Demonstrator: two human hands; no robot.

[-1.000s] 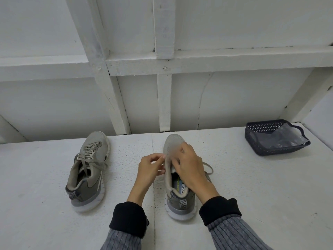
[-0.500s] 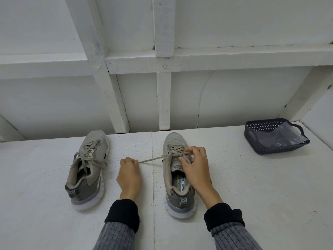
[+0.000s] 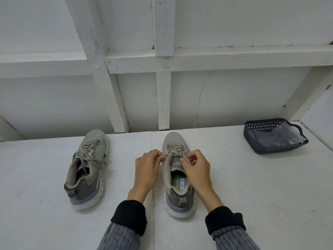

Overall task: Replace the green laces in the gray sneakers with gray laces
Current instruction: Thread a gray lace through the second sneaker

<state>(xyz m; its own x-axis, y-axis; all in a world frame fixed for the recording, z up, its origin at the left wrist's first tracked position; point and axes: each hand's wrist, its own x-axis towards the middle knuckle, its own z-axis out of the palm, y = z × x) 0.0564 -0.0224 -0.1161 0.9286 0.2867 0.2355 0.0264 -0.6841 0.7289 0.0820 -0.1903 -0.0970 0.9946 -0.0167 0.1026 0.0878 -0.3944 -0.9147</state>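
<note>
Two gray sneakers stand on the white surface, toes pointing away from me. The left sneaker [image 3: 86, 170] is laced with a gray lace tied in a bow. The right sneaker [image 3: 177, 170] has a gray lace [image 3: 177, 149] crossed through its eyelets. My left hand [image 3: 147, 168] pinches one end of that lace at the shoe's left edge. My right hand [image 3: 195, 168] pinches the other end at the right side, over the tongue. No green lace is visible.
A dark blue mesh basket [image 3: 259, 139] holding a clear plastic bag [image 3: 281, 137] sits at the far right. A white wall with wooden beams [image 3: 164, 100] rises right behind the shoes.
My left hand, which had pulled the lace end out to the left, has come back to the right sneaker. Both hands now hold lace ends close over the eyelets.
</note>
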